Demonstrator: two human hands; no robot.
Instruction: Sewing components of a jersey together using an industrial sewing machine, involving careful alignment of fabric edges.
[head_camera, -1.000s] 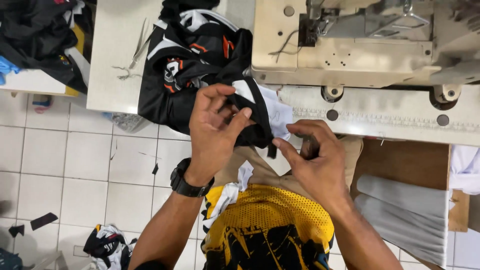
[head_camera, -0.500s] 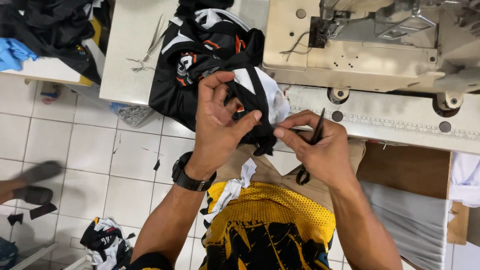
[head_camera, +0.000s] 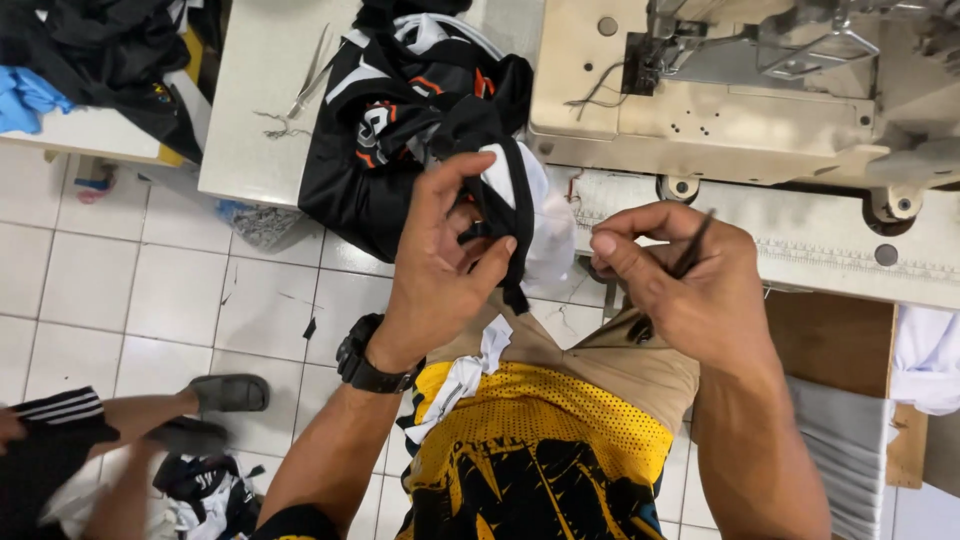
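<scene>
Left hand (head_camera: 445, 265), frame centre: fingers pinched on black-and-white fabric garment (head_camera: 420, 140) hanging off white table edge (head_camera: 250, 120). Right hand (head_camera: 690, 285), centre right: fingers closed around thin black snips (head_camera: 685, 262), below beige sewing machine (head_camera: 720, 90).

The sewing machine (head_camera: 720, 100) blocked the far right. Left of it, a black garment (head_camera: 400, 150) covered the table (head_camera: 250, 120); bare tabletop lay beyond.

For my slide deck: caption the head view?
Left hand pinches black garment; right hand holds dark snips beside sewing machine.
</scene>
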